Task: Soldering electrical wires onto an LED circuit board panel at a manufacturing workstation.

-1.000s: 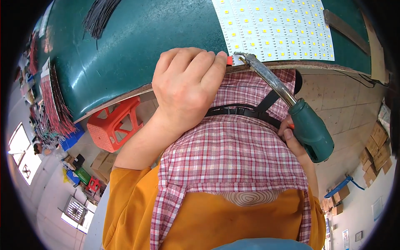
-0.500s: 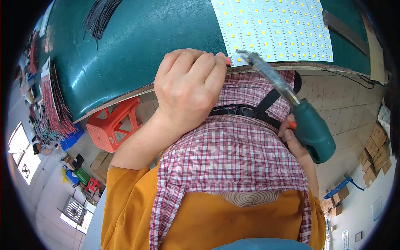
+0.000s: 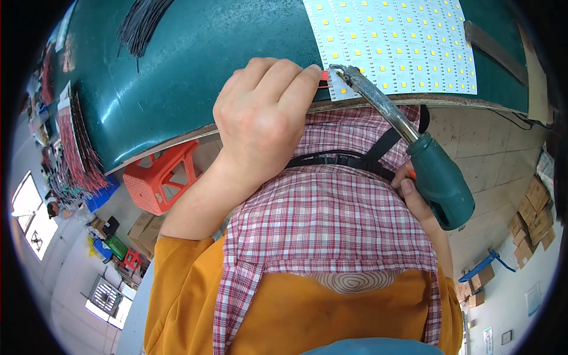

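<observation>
1. Left hand [image 3: 266, 124]: fingers pinched narrow on the red wire end [image 3: 325, 76], held at the near edge of the white LED panel [image 3: 402, 41].
2. Right hand [image 3: 414, 198]: mostly hidden; wrapped around the green handle of the soldering iron [image 3: 408, 142].
3. Iron's long axis: runs from the handle at lower right up-left to the metal tip, which sits just beside the wire end, to its right.
4. LED panel: lies flat on the green counter [image 3: 207, 59], at its front edge.
5. Nearer hand to the joint: the left.
</observation>
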`<state>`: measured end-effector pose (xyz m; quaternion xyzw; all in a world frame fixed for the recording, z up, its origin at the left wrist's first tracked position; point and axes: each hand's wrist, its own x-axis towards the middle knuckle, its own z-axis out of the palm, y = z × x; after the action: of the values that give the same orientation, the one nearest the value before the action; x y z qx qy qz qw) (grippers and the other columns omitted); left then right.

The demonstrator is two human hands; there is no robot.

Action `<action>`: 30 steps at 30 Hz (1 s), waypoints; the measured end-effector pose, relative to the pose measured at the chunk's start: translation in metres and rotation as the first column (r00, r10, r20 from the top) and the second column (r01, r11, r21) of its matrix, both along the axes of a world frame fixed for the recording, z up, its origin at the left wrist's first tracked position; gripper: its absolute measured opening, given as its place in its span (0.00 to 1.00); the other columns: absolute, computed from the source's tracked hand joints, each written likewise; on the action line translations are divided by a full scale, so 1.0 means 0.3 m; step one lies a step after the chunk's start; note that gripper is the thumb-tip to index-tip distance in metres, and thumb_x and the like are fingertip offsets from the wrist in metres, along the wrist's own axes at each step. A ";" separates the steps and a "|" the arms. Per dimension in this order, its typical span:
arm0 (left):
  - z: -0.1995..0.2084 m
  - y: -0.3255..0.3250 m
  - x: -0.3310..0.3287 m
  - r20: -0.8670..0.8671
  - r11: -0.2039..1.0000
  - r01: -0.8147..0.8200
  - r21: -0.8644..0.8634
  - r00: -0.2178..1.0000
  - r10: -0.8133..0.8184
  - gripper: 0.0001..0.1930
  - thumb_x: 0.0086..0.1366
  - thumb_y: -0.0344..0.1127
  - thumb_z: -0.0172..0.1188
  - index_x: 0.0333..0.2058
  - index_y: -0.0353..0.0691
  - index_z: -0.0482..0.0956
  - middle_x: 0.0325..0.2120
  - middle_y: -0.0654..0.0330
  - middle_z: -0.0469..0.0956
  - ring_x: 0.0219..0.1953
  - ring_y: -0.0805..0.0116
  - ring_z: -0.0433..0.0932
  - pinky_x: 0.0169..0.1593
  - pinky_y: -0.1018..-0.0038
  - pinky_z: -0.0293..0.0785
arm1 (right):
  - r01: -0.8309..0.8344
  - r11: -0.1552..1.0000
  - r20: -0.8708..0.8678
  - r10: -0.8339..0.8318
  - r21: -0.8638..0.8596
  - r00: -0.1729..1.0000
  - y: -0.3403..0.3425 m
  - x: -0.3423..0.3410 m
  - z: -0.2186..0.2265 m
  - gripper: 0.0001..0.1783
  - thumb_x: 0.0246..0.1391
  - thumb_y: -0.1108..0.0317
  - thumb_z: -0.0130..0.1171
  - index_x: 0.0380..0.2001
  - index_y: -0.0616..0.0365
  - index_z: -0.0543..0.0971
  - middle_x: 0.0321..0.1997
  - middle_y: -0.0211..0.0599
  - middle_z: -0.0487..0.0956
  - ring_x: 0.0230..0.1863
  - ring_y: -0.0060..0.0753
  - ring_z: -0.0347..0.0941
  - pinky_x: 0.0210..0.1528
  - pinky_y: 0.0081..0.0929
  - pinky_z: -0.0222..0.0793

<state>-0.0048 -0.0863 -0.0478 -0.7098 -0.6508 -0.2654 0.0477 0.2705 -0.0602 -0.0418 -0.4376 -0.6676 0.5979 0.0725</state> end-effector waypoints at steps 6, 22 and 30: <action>-0.036 0.010 0.003 -0.091 0.994 0.017 0.108 0.996 -0.008 0.09 0.42 0.28 0.60 0.27 0.39 0.78 0.22 0.65 0.71 0.26 0.70 0.74 0.23 0.77 0.68 | -0.044 0.986 0.004 0.044 0.163 0.999 0.001 -0.004 -0.006 0.11 0.45 0.75 0.61 0.35 0.61 0.75 0.28 0.32 0.79 0.30 0.28 0.77 0.34 0.20 0.71; -0.001 0.015 -0.027 0.077 0.999 -0.026 0.025 0.997 0.024 0.09 0.43 0.26 0.59 0.27 0.39 0.79 0.23 0.64 0.72 0.26 0.67 0.73 0.25 0.74 0.70 | 0.128 0.972 -0.088 -0.148 -0.196 0.985 0.017 -0.040 0.048 0.05 0.56 0.73 0.54 0.36 0.60 0.75 0.28 0.31 0.77 0.33 0.24 0.74 0.40 0.25 0.71; -0.032 0.024 -0.032 -0.025 0.998 -0.035 0.062 0.999 0.036 0.10 0.42 0.26 0.59 0.28 0.39 0.80 0.22 0.64 0.72 0.26 0.68 0.73 0.25 0.76 0.70 | 0.016 0.993 -0.064 -0.024 -0.116 0.998 0.029 -0.057 0.032 0.04 0.55 0.74 0.55 0.34 0.59 0.76 0.29 0.33 0.78 0.34 0.28 0.75 0.41 0.25 0.71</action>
<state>-0.0144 -0.0793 -0.0574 -0.6998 -0.6541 -0.2751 0.0825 0.2533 -0.0514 -0.0322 -0.4279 -0.6248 0.6487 0.0750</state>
